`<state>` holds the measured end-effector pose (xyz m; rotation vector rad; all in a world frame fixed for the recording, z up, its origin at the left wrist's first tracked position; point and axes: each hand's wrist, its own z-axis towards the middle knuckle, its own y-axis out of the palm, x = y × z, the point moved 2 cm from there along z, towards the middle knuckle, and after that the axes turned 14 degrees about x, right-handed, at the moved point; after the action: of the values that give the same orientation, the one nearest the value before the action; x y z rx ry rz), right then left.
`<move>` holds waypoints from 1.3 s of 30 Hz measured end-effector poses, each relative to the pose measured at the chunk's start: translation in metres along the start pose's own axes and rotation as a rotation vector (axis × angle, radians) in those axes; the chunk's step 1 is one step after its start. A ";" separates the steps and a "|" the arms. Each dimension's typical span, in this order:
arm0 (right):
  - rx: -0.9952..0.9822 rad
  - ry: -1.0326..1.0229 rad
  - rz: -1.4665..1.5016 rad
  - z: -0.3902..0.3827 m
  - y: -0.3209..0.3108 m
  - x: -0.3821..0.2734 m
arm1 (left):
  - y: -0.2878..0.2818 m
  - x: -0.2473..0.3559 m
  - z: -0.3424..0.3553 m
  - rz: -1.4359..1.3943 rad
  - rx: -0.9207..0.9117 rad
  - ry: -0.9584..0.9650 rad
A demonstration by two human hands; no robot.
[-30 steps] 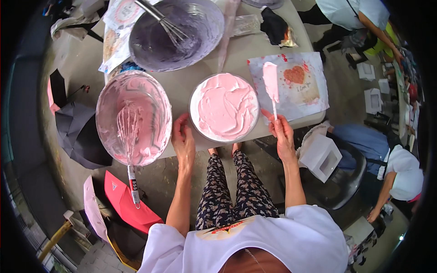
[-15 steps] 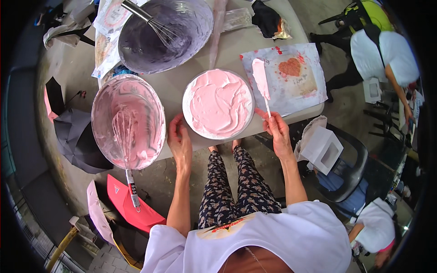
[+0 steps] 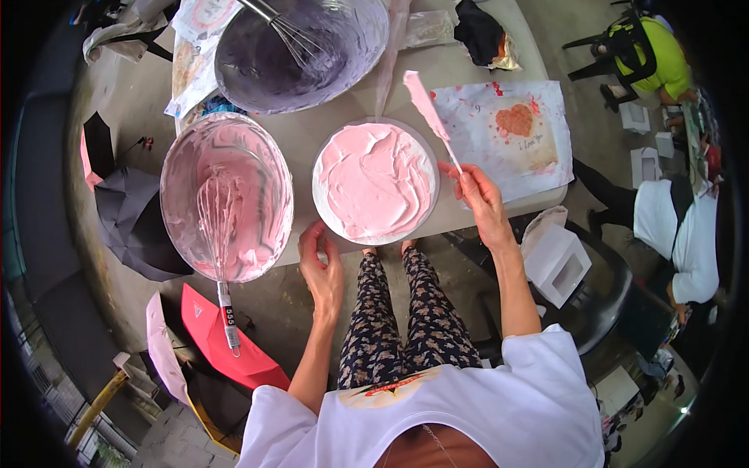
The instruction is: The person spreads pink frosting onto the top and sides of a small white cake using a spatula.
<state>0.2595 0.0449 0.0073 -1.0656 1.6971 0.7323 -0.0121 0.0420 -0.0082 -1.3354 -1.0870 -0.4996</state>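
A round cake (image 3: 376, 181) covered in pink frosting sits on a round board near the table's front edge; its top shows uneven swirls. My right hand (image 3: 480, 195), right of the cake, pinches the handle of a spatula (image 3: 427, 108) whose blade is coated in pink frosting and points up and away. My left hand (image 3: 321, 269) is at the lower left rim of the cake board, fingers curled loosely with nothing seen in them. Left of the cake stands a metal bowl (image 3: 269, 168) smeared with pink frosting, a whisk (image 3: 221, 222) resting in it.
A larger bowl (image 3: 234, 74) with purplish residue and a whisk (image 3: 303, 45) stands farther back. Stained paper with a heart print (image 3: 515, 121) lies at the right. A white box (image 3: 559, 265) rests on a chair; umbrellas (image 3: 226, 335) lie on the floor, left. People work at far right.
My right hand has moved slightly right with the spatula, whose blade now tilts left. My left hand has slid down and right along the board's rim. The view has shifted somewhat.
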 end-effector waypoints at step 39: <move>0.242 -0.220 -0.493 -0.101 -0.089 -0.030 | 0.004 -0.015 -0.013 0.230 0.038 0.386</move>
<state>0.3028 -0.0697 0.0716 -1.1246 1.2283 0.3040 -0.0111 0.0267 -0.0209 -1.2474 -0.6147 -0.5347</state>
